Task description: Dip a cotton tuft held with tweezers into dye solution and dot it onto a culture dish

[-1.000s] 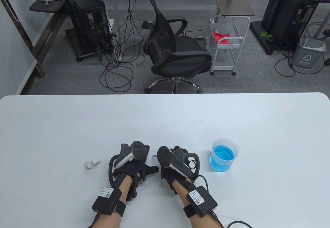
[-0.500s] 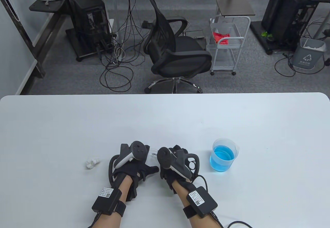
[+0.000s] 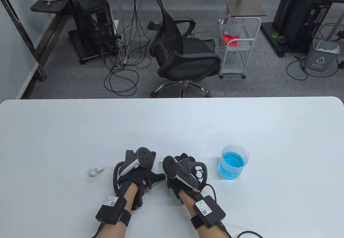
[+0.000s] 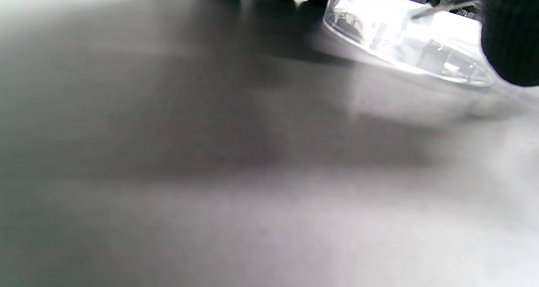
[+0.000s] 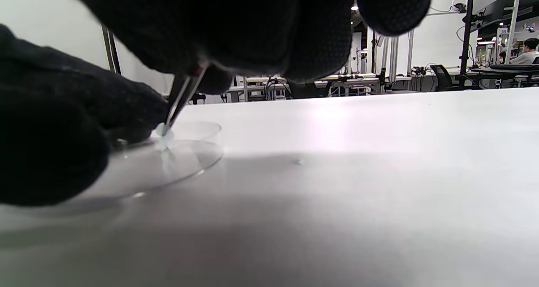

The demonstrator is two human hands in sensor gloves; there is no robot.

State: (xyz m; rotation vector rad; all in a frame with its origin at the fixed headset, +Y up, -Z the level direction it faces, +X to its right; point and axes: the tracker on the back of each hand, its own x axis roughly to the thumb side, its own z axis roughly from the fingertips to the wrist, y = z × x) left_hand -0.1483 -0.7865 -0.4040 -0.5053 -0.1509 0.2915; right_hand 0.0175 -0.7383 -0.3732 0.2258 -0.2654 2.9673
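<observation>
Dotting is being done: tweezers (image 5: 182,96) are pinched by the right hand (image 3: 180,171) fingers, the cotton tuft (image 5: 163,131) touching the culture dish (image 5: 185,156). The dish is steadied by the left hand (image 3: 139,177), its grip unclear. Next, lifting is called for.

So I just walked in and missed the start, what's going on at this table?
A person in sensor gloves is dotting dye onto a clear culture dish. The right hand grips tweezers whose tip holds a small cotton tuft down at the dish. The left hand is at the dish's edge, seemingly steadying it. A beaker of blue dye stands to the right, and spare cotton lies to the left.
</observation>
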